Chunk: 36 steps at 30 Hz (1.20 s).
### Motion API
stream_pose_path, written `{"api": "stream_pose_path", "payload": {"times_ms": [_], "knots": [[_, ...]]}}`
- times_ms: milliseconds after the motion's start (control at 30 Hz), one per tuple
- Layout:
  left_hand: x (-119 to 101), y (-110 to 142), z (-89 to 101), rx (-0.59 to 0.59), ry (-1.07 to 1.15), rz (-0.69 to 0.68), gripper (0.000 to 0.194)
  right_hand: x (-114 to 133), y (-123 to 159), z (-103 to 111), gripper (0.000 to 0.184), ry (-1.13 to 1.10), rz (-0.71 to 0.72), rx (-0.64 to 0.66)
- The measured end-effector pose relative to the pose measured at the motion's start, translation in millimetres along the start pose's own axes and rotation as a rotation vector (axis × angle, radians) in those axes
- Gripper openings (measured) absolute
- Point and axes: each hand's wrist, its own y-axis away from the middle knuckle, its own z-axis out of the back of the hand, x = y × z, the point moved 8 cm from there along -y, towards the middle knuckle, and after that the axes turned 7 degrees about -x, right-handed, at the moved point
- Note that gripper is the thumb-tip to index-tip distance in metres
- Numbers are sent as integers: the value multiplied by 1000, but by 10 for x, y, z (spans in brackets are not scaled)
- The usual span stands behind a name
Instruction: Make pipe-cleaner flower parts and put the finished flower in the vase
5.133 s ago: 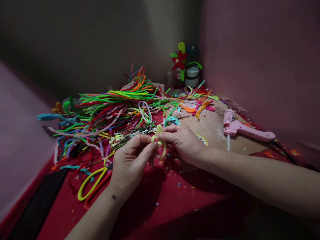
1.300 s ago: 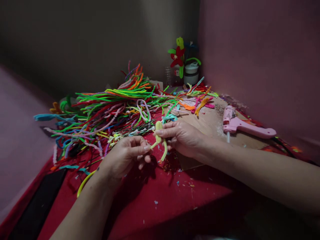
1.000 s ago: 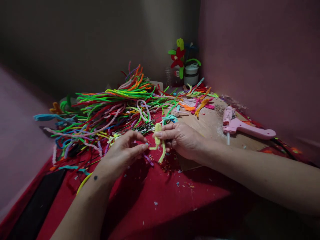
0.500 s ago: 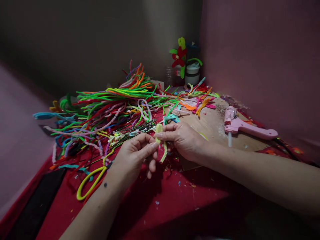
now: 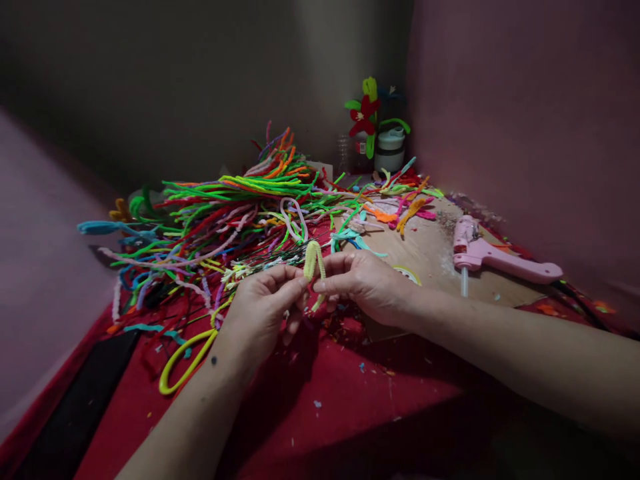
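Note:
A pale yellow pipe cleaner (image 5: 313, 257), bent into a narrow loop at its top, is held up between both hands. My left hand (image 5: 270, 300) pinches its left side between thumb and fingers. My right hand (image 5: 365, 280) grips the other strand from the right, and a loose end hangs below those fingers. Behind the hands lie thin dark stems with pale tips (image 5: 240, 272). Close to my left wrist rests the yellow handle (image 5: 173, 373) of what looks like scissors.
A large heap of coloured pipe cleaners (image 5: 225, 200) spreads over the red cloth (image 5: 350, 413). On a brown board (image 5: 430, 250) at right sits a pink glue gun (image 5: 495, 257). A red pipe-cleaner flower (image 5: 364, 117) stands at the back by a lidded jar (image 5: 390, 150). A dark strip (image 5: 80, 400) lies front left.
The pipe cleaner's bend now stands open as an arch above the fingers, where it was pressed close before. My right hand has shifted slightly to the other strand. The view has moved a little.

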Motion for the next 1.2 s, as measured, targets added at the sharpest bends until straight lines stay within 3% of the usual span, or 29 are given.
{"api": "stream_pose_path", "payload": {"times_ms": [133,267,467,733,933,1200], "knots": [[-11,-17,30,-16,35,-10,16,-68,40,-26,8,55,-106,-6],[-18,-34,58,-54,46,-34,14,-39,42,-19,10,4,-63,-25],[-69,5,45,-124,-41,-124,11,164,48,89,18,5,150,-158],[-96,70,-34,-145,-179,-236,11,337,98,163,16,296,424,-293],[-108,84,-41,-159,-272,-302,8,461,223,92,13,679,667,-372],[-116,90,11,-252,-493,-493,11,528,414,-119,19,991,981,-336]]}}
